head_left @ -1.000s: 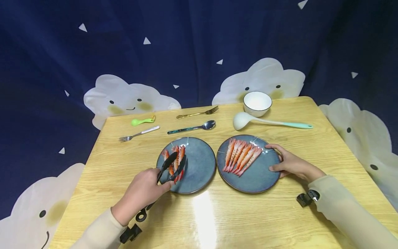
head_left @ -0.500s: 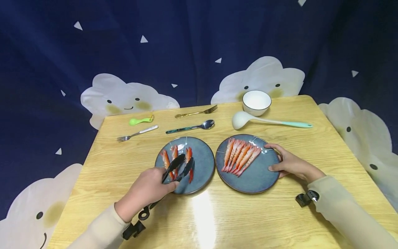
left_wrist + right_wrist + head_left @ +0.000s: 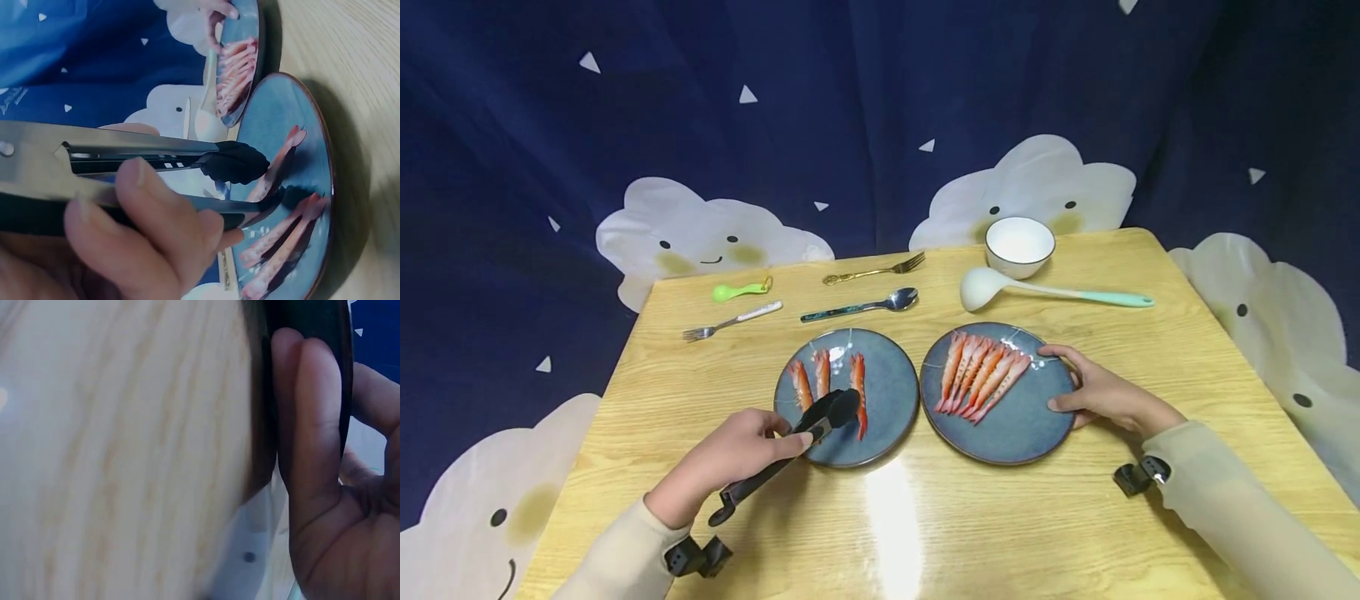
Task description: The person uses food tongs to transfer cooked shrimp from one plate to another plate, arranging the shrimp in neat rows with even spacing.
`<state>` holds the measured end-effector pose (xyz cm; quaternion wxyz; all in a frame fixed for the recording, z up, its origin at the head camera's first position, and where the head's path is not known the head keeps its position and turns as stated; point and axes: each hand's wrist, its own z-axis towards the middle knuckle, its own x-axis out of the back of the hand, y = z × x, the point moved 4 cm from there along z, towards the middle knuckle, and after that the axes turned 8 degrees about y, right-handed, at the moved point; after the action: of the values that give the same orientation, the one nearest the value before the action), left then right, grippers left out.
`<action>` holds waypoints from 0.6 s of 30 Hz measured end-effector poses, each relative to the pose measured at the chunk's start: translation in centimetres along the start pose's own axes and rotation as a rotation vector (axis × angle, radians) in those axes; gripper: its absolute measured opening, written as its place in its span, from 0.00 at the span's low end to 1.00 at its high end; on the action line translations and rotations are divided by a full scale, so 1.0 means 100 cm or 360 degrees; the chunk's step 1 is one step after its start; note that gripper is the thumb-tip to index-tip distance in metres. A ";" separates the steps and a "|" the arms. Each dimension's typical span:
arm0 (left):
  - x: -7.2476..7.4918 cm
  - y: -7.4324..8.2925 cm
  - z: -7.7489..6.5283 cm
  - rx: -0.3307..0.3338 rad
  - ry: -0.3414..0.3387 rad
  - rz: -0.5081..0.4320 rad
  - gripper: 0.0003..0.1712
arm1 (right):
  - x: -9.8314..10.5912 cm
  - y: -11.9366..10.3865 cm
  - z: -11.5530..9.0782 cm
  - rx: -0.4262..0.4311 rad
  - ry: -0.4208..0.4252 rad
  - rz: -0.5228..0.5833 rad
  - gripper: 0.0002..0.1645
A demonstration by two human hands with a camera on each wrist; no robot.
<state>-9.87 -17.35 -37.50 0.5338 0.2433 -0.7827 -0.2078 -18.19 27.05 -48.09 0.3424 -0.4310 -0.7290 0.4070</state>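
Observation:
My left hand (image 3: 733, 454) holds black and silver tongs (image 3: 837, 408) over the left blue plate (image 3: 889, 392). In the left wrist view the tong tips stand apart with nothing pinched between them. Two shrimp lie at the plate's left side, partly behind the tongs. A third shrimp (image 3: 858, 387) lies farther right, apart from those two. The right blue plate (image 3: 1015, 437) carries several shrimp (image 3: 981, 379) fanned side by side. My right hand (image 3: 1101, 396) grips that plate's right rim, thumb on top; the right wrist view shows fingers (image 3: 315, 425) beneath it.
Behind the plates lie a spoon (image 3: 898, 300), a gold fork (image 3: 910, 263), a white-handled fork (image 3: 760, 312) and a green measuring spoon (image 3: 726, 292). A ladle (image 3: 981, 290) lies before a white bowl (image 3: 1020, 242) at the back right.
The tongs carried one shrimp rightward, away from the other two, and released it on the left plate. The tongs have since turned in my left hand. My right hand stays on its plate.

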 end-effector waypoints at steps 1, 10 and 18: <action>-0.001 0.000 0.001 -0.0001 -0.0015 -0.0032 0.22 | 0.000 0.000 0.000 -0.0001 -0.0003 0.0000 0.51; -0.008 0.001 0.001 -0.0029 0.0037 -0.0036 0.20 | -0.001 0.003 0.001 -0.0041 0.0012 -0.0012 0.51; -0.009 0.018 -0.006 -0.0189 0.0220 0.0109 0.16 | -0.001 -0.001 0.000 -0.0038 0.0026 -0.0030 0.52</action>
<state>-9.31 -15.40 -36.88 0.6068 0.1980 -0.7383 -0.2180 -18.22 26.88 -48.02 0.3469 -0.4314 -0.7351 0.3914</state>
